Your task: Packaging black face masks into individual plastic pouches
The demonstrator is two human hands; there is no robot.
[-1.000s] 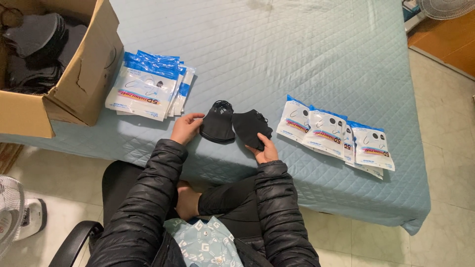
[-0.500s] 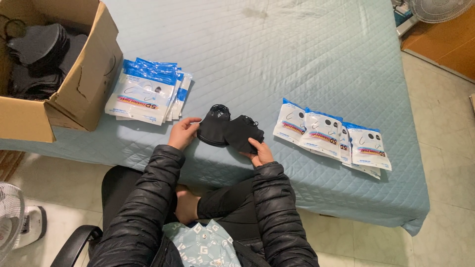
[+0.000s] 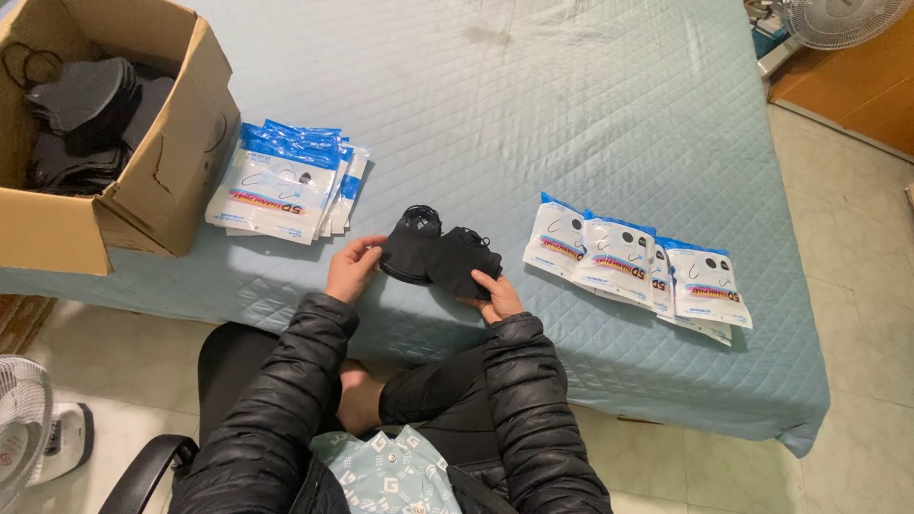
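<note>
Two black face masks lie at the near edge of a light blue quilted bed [image 3: 571, 105]. My left hand [image 3: 350, 268] grips the left mask [image 3: 411, 246] at its side. My right hand [image 3: 495, 293] holds the lower edge of the right mask [image 3: 464, 263], which overlaps the left one. To the left lies a stack of white and blue flat packets [image 3: 281, 186]. A row of similar packets [image 3: 633, 262] lies to the right, overlapping one another.
An open cardboard box [image 3: 162, 181] with several black masks inside stands at the left bed edge. One white fan [image 3: 24, 428] stands on the floor at lower left, another fan [image 3: 838, 19] at top right. A black chair arm [image 3: 143, 471] is below me.
My hands have shifted a little on the two black masks, and the right mask now overlaps the left one more. The view moved slightly.
</note>
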